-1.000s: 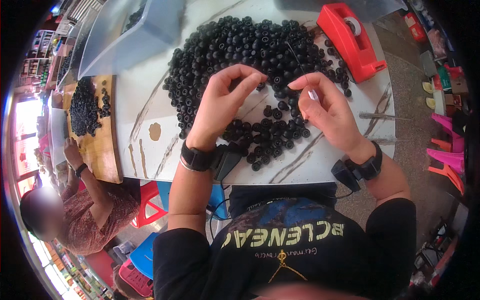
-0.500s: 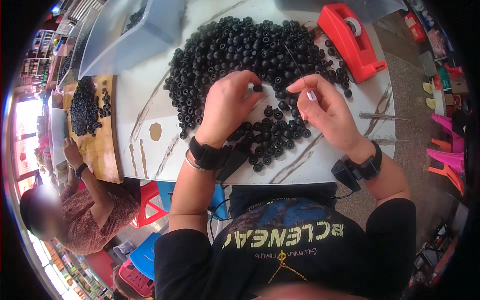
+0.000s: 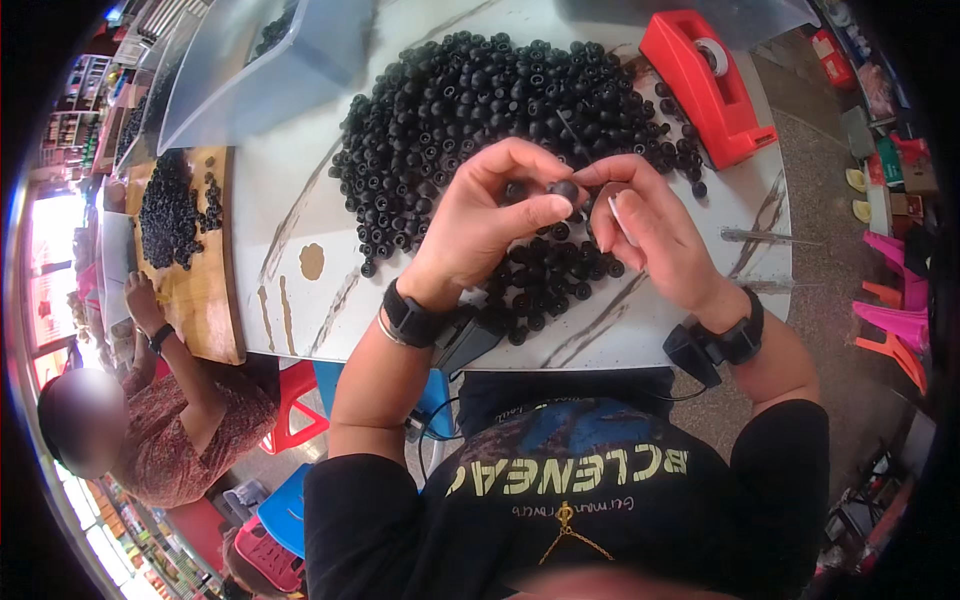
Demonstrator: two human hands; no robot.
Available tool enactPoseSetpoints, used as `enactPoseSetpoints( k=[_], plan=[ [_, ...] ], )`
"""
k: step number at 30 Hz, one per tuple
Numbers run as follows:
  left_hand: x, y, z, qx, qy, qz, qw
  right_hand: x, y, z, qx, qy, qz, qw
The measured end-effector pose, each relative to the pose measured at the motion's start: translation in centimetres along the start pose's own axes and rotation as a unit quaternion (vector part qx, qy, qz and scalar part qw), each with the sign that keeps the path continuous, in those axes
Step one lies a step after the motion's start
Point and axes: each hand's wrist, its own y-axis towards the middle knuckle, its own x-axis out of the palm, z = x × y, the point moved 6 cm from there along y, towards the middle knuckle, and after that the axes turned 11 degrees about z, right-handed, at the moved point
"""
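Note:
Between the thumb and forefinger of my left hand (image 3: pixel 480 215) is a small round black cap (image 3: pixel 564 190). Close beside it, my right hand (image 3: pixel 655 225) is closed around a thin, dark, needle-like tool (image 3: pixel 568 130), whose end sticks out beyond the fingers over the heap. A narrow whitish piece shows along the right thumb; whether it is a nail or part of the tool I cannot tell. Both hands nearly touch at the fingertips. Behind them spreads a big heap of black caps (image 3: pixel 440 110). A smaller group of caps (image 3: pixel 545 285) lies under and in front of my hands.
A red tape dispenser (image 3: pixel 700 90) stands at the table's far right. Thin metal tweezers (image 3: pixel 765 237) lie near the right edge. A clear plastic bin (image 3: pixel 240 100) is at the far left. Further left, another person (image 3: pixel 190 430) sits at a wooden board (image 3: pixel 215 300) with more black pieces.
My left hand has moved right and brought the black cap up to the right hand. The right hand has turned slightly, and less of the tool shows now.

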Motion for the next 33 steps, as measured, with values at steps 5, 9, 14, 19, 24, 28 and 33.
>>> enactPoseSetpoints(
  k=[5,9,14,19,24,28,33],
  plan=[
    [0.3,-0.4,-0.7,-0.085,-0.077,0.000,0.993,0.3,0.0,-0.2,-0.011,-0.029,0.009,0.999],
    [-0.4,-0.3,-1.3,-0.066,-0.020,0.040,0.997,0.5,-0.1,-0.4,-0.035,-0.074,0.024,0.996],
    [-0.1,-0.1,-0.7,-0.001,0.004,0.039,0.999,0.5,-0.3,-0.2,-0.067,-0.113,0.028,0.991],
    [-0.4,0.0,-0.6,0.010,0.039,0.047,0.998,0.7,-0.3,-0.4,-0.077,-0.111,0.035,0.990],
    [-0.2,0.0,-0.4,-0.003,0.032,0.052,0.998,0.6,-0.3,-0.2,-0.048,-0.091,0.018,0.994],
    [-0.3,0.0,-0.6,0.011,0.014,0.030,0.999,0.6,-0.4,-0.1,-0.040,-0.086,0.007,0.995],
    [-0.2,0.0,-0.3,0.039,0.038,0.006,0.999,0.8,-0.4,-0.2,-0.047,-0.066,-0.013,0.997]
  ],
)
